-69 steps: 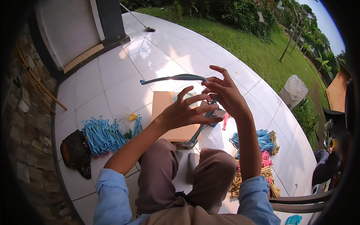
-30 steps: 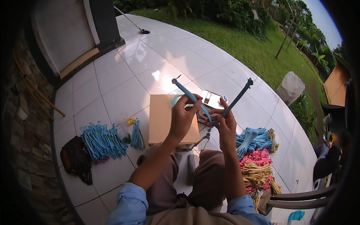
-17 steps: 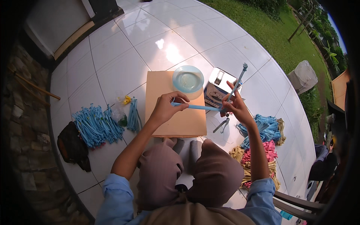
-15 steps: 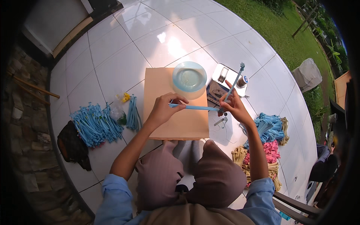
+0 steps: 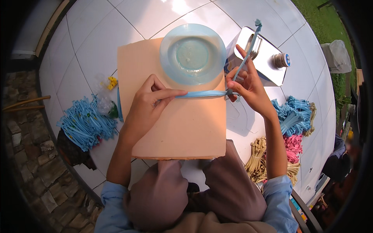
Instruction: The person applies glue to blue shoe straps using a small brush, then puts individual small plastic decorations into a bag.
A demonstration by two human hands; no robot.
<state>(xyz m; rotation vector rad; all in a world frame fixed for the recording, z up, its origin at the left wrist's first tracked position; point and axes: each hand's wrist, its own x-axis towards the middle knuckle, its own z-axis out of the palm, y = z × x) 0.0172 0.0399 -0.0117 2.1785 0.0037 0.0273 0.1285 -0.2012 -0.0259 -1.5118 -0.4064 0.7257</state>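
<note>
A flat light-blue strip [image 5: 204, 94] is stretched level above a tan board [image 5: 182, 130] on my lap. My left hand [image 5: 147, 99] pinches its left end between thumb and fingers. At the other end, the thumb and fingers of my right hand [image 5: 252, 87] close on the strip beside a small dark knot. From that hand a thinner blue length [image 5: 248, 50] rises, with a knotted tip; my index finger points up beside it. A pale-blue translucent plate [image 5: 167, 44] lies at the board's far edge, just beyond the strip, with a little clear-looking matter in it.
A white-topped tin [image 5: 268, 46] with a wire spool [image 5: 280, 60] stands at far right. Blue bundles [image 5: 293, 118], pink bundles [image 5: 294, 144] and tan bundles [image 5: 256, 155] lie right. Blue strips [image 5: 87, 122] and a clear plastic bag [image 5: 104, 99] are on the left.
The view has come closer, so board, plate and hands look larger. Both hands keep their hold on the strip, which is still stretched between them.
</note>
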